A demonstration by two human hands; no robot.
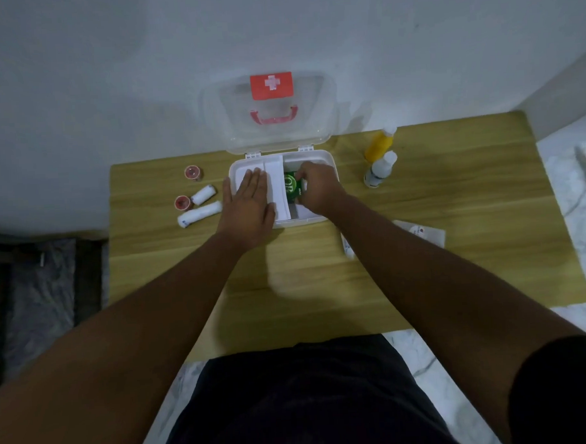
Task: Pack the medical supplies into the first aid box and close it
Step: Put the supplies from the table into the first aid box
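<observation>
Your left hand point(249, 203) lies flat and released on the white pads point(278, 189) in the first aid box point(329, 159). Your right hand point(317, 190) grasps a green packet point(292, 188) inside it.

Single view only, head-worn wide-angle camera, so no second view shares any of the scene. It looks forward and steeply down from above the person's own torso; dark clothing fills the bottom centre of the frame. Both bare forearms enter from the lower left and lower right corners and converge toward frame centre. The light wooden rectangular tabletop point(320, 271) spans the middle band and sits fairly near. The pale grey wall point(110, 78) takes the whole upper third, facing the camera. Marble-pattern floor shows at the right edge and bottom. Wide-angle distortion bends the table edges, most strongly at the frame's sides.
</observation>
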